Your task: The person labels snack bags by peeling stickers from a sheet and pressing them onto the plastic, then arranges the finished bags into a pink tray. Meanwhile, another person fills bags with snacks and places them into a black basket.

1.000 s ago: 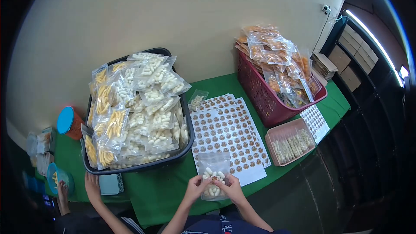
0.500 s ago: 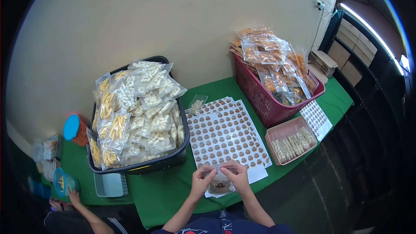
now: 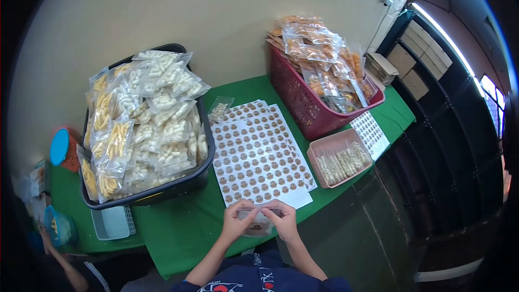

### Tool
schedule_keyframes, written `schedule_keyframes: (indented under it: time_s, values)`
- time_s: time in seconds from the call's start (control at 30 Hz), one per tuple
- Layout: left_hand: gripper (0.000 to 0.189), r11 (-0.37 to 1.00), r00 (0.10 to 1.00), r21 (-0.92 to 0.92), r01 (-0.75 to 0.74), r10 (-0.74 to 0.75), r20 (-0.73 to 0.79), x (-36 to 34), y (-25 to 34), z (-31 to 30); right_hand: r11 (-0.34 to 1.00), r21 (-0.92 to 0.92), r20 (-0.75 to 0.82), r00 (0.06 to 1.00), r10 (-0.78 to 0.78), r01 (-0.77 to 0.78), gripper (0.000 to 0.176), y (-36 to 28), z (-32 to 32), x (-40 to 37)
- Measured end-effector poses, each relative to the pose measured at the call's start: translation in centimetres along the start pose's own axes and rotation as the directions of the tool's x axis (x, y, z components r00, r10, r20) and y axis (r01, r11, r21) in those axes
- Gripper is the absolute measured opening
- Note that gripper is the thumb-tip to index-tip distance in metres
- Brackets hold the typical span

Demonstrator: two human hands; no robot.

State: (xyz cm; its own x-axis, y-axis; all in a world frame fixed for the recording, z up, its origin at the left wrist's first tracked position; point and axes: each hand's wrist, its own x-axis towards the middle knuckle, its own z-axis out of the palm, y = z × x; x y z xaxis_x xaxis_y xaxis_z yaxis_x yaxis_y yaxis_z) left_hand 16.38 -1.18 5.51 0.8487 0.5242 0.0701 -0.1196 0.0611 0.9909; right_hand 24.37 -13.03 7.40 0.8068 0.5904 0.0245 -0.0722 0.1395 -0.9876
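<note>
A small clear plastic bag (image 3: pixel 258 230) with a round brown sticker on it hangs low in front of my body. My left hand (image 3: pixel 238 223) pinches its top edge between thumb and fingers. On the other side of that edge, my right hand (image 3: pixel 283 220) grips it the same way, with the two hands close together. Just beyond my fingers lie overlapping white sheets of round brown stickers (image 3: pixel 254 157). A small filled packet (image 3: pixel 220 109) rests at the far left corner of the sheets.
A black tub (image 3: pixel 208 157) heaped with white and yellow snack packets stands left. Back right is a maroon basket (image 3: pixel 303 108) of orange packets; before it, a pink tray (image 3: pixel 324 179) of filled packets. At far left, a person's arm (image 3: pixel 65 265) reaches beside a blue container (image 3: pixel 67 230).
The whole scene has shifted left and slightly up as my head turned. Both my hands keep their pinch on the bag. The other person's hand has moved to the blue container's left side.
</note>
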Motion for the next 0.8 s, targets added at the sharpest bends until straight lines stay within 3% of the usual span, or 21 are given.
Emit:
schedule_keyframes:
  time_s: [0.03, 0.17, 0.33, 0.43, 0.53, 0.57, 0.67, 0.73, 0.77, 0.8]
  values:
    - [0.006, 0.996, 0.999, 0.083, -0.041, 0.043, -0.023, 0.0, 0.4, -0.4, 0.995, -0.088, 0.026, 0.999, -0.044, 0.046, 0.010, 0.1, -0.4, 0.3]
    - [0.005, 0.904, 0.958, 0.365, -0.221, 0.271, -0.093, 0.2, 1.8, -1.5, 0.975, -0.108, -0.007, 0.981, -0.194, 0.193, 0.010, 0.1, -1.4, 2.1]
    - [0.006, 0.880, 0.950, 0.446, -0.165, 0.264, -0.169, -0.2, 2.8, -1.9, 0.978, -0.136, 0.053, 0.987, -0.155, 0.161, 0.007, 0.9, -2.0, 3.5]
    - [0.009, 0.881, 0.953, 0.456, -0.123, 0.234, -0.194, -0.1, 3.2, -2.1, 0.968, -0.142, 0.092, 0.977, -0.193, 0.205, 0.006, 1.4, -1.6, 4.4]
    - [0.009, 0.868, 0.954, 0.426, -0.254, 0.297, -0.036, 0.9, 2.4, -2.4, 0.978, -0.104, 0.116, 0.979, -0.168, 0.180, 0.006, 0.6, -2.7, 5.1]
    - [0.011, 0.900, 0.978, 0.393, -0.188, 0.210, -0.013, 0.9, 2.4, -2.3, 0.974, -0.123, 0.125, 0.976, -0.177, 0.192, 0.006, 0.1, -3.3, 5.3]
    - [0.018, 0.892, 0.968, 0.376, -0.252, 0.240, 0.080, 2.2, 1.8, -1.4, 0.972, -0.139, 0.137, 0.976, -0.168, 0.187, 0.007, -1.2, -4.8, 5.7]
    - [0.027, 0.990, 0.999, 0.139, -0.033, 0.036, -0.016, 2.9, 1.2, -0.2, 0.978, -0.110, 0.132, 0.978, -0.160, 0.175, 0.008, -1.5, -5.9, 6.5]
    - [0.034, 0.997, 0.997, 0.012, 0.070, -0.070, -0.044, 3.2, 1.0, 0.5, 0.993, 0.007, 0.052, 0.992, -0.115, 0.114, 0.011, -0.8, -6.4, 6.8]
    - [0.041, 0.994, 0.995, 0.096, 0.044, -0.035, -0.092, 3.4, 1.5, 1.4, 0.995, 0.023, 0.009, 0.996, -0.093, 0.093, 0.011, -0.9, -6.6, 7.1]
